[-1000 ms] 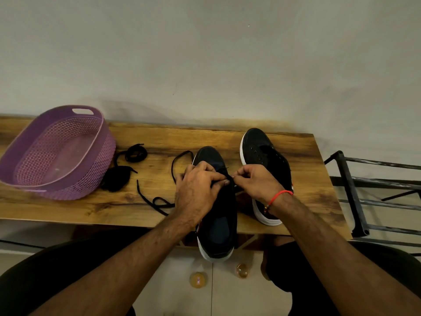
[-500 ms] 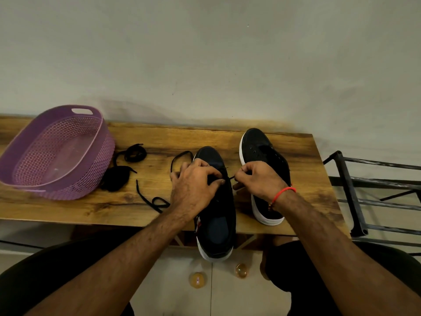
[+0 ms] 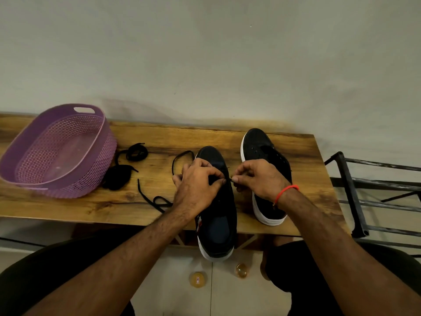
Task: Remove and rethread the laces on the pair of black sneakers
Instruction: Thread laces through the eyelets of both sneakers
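Two black sneakers sit on the wooden table (image 3: 284, 142), toes toward the wall. The near sneaker (image 3: 216, 215) lies at the front edge, its heel hanging past that edge; the far sneaker (image 3: 265, 153) stands just beside it toward the table's right end, eyelets bare.

The left hand (image 3: 196, 185) rests on the near sneaker's forefoot, fingers curled, thumb and fingertips pinched at the eyelet row; what they hold cannot be told. The right hand (image 3: 257, 176), with a red thread (image 3: 286, 190) round its wrist, pinches the tip of the lace (image 3: 232, 178) just beside the left thumb.

One lace (image 3: 157, 202) trails loose over the table left of the near sneaker, looping up past its toe and down to the front edge. A second lace (image 3: 136, 152) lies coiled further left, with a dark bundle (image 3: 117, 177) below it, touching the purple basket (image 3: 27, 179) at the left end.
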A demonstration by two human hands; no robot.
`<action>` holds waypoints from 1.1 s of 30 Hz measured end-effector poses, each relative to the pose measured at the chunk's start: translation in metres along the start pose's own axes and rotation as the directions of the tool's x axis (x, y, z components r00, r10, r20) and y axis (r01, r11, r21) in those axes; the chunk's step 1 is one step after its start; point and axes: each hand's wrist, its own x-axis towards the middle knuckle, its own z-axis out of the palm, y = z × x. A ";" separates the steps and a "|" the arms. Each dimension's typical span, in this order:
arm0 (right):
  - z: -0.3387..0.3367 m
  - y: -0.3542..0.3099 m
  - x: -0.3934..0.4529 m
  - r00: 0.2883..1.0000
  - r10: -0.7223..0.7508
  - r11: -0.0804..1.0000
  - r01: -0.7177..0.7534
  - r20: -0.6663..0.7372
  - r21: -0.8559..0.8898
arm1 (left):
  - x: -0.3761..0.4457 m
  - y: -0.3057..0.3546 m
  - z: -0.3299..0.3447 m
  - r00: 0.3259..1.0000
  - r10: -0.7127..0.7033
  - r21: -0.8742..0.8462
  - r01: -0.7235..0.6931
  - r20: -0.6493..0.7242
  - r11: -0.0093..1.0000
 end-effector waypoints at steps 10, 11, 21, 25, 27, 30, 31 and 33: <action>-0.013 -0.013 -0.001 0.966 0.046 0.811 0.113 -0.255 0.574 | 0.007 -0.007 -0.026 0.999 0.010 0.013 -0.011 0.045 1.000; -0.016 -0.016 -0.001 0.962 0.065 0.663 0.157 -0.265 0.732 | 0.008 -0.010 -0.032 0.998 -0.008 0.014 0.007 0.055 1.000; -0.023 -0.027 -0.007 0.967 -0.041 0.513 0.236 -0.251 0.825 | -0.005 -0.023 -0.044 0.954 -0.125 0.261 0.052 0.271 0.964; -0.036 -0.038 -0.008 0.923 -0.117 0.188 0.383 -0.366 0.905 | -0.003 -0.026 -0.041 0.953 -0.147 0.216 0.089 0.266 0.972; -0.051 -0.043 -0.011 0.885 -0.176 -0.025 0.433 -0.430 0.901 | -0.002 -0.028 -0.041 0.952 -0.144 0.197 0.092 0.271 0.976; -0.064 -0.044 -0.020 0.882 -0.214 0.002 0.431 -0.421 0.902 | 0.000 -0.029 -0.043 0.952 -0.151 0.188 0.102 0.268 0.977; -0.063 -0.042 -0.020 0.892 -0.201 0.161 0.438 -0.405 0.884 | 0.000 -0.028 -0.044 0.953 -0.164 0.196 0.115 0.255 0.974; -0.054 -0.039 -0.018 0.897 -0.233 0.699 0.424 -0.377 0.576 | 0.002 -0.027 -0.046 0.954 -0.186 0.181 0.145 0.233 0.973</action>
